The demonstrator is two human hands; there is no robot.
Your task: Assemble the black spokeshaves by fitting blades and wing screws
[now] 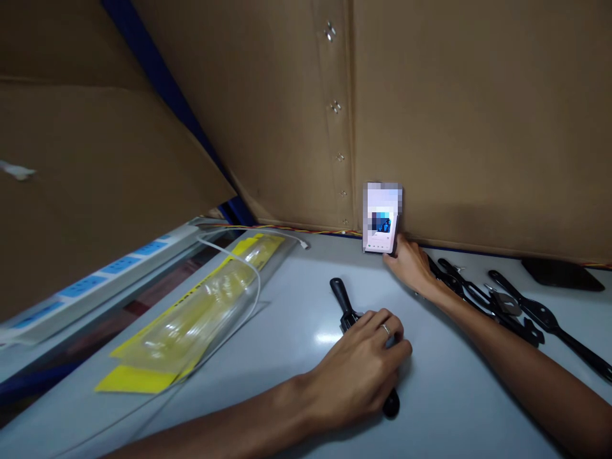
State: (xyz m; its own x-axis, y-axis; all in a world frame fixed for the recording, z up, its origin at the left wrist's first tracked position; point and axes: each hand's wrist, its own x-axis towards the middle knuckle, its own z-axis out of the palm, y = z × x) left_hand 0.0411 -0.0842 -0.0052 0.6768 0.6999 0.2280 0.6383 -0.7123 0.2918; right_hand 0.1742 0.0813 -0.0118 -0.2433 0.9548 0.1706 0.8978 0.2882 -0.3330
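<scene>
My left hand [366, 366] is closed over the middle of a black spokeshave [340, 294] lying on the table. One handle sticks out beyond my fingers and the other end shows below my palm. A ring is on one finger. At the back, a lit phone [381, 220] stands upright, leaning against the brown panel. My right hand [410, 264] grips its lower right corner, with some fingers hidden behind it. To the right of that wrist lie several black tools and parts, among them another spokeshave [545, 312].
Yellow-backed clear plastic packaging [205, 299] lies on the left of the grey-white table [287, 408], a white cable [259, 280] across it. Beyond is a power strip [100, 280]. A flat dark object [561, 274] lies at the back right. Brown panels [478, 127] enclose the back.
</scene>
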